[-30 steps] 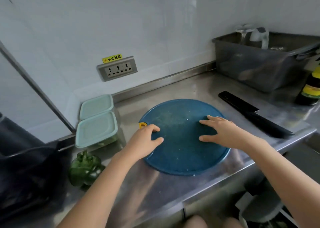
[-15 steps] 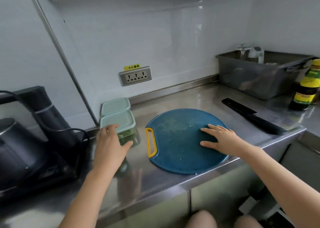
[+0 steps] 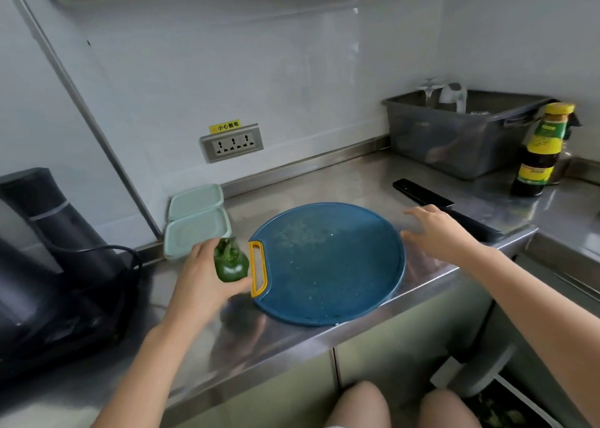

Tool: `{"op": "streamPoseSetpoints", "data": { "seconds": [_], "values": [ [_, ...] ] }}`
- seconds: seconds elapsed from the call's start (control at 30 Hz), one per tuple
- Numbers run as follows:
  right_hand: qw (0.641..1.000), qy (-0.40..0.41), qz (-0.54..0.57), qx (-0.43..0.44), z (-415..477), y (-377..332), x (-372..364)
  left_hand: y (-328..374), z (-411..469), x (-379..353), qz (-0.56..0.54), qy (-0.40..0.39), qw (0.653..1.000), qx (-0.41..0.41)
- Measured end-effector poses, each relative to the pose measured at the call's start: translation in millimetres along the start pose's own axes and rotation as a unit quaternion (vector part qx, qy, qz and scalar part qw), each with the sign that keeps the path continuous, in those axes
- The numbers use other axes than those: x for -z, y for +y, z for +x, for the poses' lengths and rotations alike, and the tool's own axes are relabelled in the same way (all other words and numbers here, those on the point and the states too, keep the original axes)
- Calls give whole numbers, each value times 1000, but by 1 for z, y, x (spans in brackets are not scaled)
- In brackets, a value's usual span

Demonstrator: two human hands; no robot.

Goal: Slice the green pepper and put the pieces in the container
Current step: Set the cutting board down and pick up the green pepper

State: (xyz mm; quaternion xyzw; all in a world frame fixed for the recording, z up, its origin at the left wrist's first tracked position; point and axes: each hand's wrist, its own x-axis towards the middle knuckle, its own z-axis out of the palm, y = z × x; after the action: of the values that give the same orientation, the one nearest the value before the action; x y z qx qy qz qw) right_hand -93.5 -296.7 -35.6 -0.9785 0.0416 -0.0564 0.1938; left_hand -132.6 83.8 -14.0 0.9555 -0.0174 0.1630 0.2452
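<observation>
A stainless steel tabletop (image 3: 341, 181) runs along a white tiled wall and carries everything else. At its left end sits a bulky black appliance (image 3: 48, 265) with a cable looping off it, and at the back right stands a grey plastic tub (image 3: 454, 135). In the middle lies a round blue cutting board (image 3: 328, 265), flat, with its yellow handle (image 3: 258, 268) facing left and small green flecks on its surface. Two mint-green lidded containers stand against the wall left of the board, the nearer container (image 3: 194, 233) touching the farther container (image 3: 196, 200); both lids are on. A black knife (image 3: 422, 194) lies on the steel just right of the board, angled toward the front edge. A dark sauce bottle (image 3: 539, 155) with a yellow cap stands upright beside the tub. The left hand (image 3: 201, 281) has its grip closed around the green pepper (image 3: 231, 262), thumb under it and fingers behind, holding it whole just left of the board's handle and in front of the nearer container, apparently clear of the steel. The right hand (image 3: 435, 229) has a wide grip, fingers spread and holding nothing, between the board's right rim and the knife. A triple wall socket (image 3: 232, 142) sits above the containers.
</observation>
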Motion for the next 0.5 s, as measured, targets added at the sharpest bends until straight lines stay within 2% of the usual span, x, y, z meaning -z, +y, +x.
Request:
{"op": "streamPoseSetpoints", "data": {
  "seconds": [0.17, 0.27, 0.4, 0.5],
  "values": [
    [992, 36, -59, -103, 13, 21, 5, 62, 28, -27, -18, -117, 986, -114],
    [981, 17, -97, -169, 19, 27, 9, 91, 41, -46, -13, -166, 974, -154],
    [977, 32, -134, -163, 30, 31, 6, 103, 52, -66, 6, -197, 965, -173],
    [980, 55, -127, -143, 40, 34, 6, 99, 55, -72, -39, -214, 963, -157]
  ]
}}
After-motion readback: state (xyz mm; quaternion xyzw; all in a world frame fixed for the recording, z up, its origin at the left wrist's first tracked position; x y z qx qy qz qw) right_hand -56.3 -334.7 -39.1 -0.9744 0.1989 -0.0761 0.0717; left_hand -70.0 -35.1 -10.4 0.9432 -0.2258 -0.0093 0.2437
